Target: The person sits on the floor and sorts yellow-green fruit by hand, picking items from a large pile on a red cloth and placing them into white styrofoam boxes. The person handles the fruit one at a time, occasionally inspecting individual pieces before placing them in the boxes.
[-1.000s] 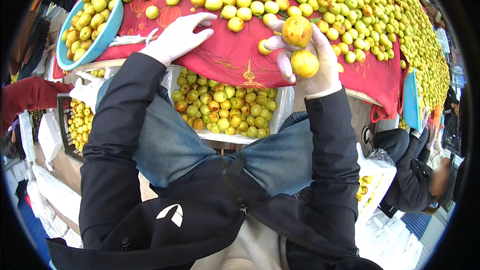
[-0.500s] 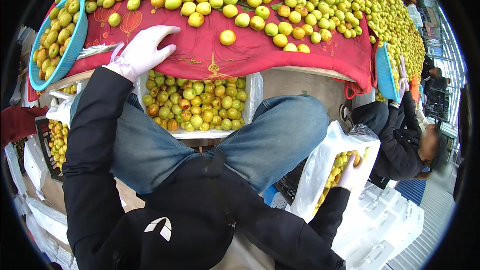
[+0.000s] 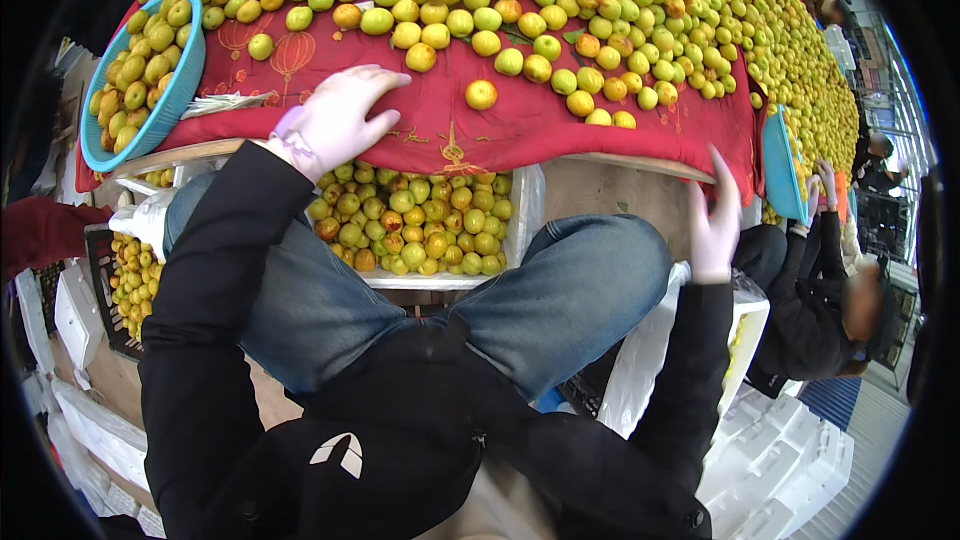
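My left hand (image 3: 340, 120), in a white glove, hovers over the front edge of the red cloth (image 3: 385, 105) with fingers stretched and nothing in them. At the right, my right hand (image 3: 714, 225), gloved too, is raised above a white foam box (image 3: 742, 345) with its fingers apart and empty. Yellow-green jujubes with brown blotches (image 3: 500, 0) spread across the cloth, and a single jujube (image 3: 480, 95) lies nearest between the hands. Below the cloth's edge, between my knees, a white foam box (image 3: 533, 205) holds many more. My right forearm hides part of the right-hand box.
A blue basket (image 3: 190, 70) full of jujubes leans at the left, near a black crate (image 3: 100, 280). Beyond my right arm sits another person (image 3: 800, 320) beside a second blue basket (image 3: 785, 170). White foam boxes (image 3: 790, 450) are stacked at the lower right.
My right hand has come up out of the right-hand box, where it was at a jujube, and is now empty near the cloth's edge. The left hand stays open over the cloth.
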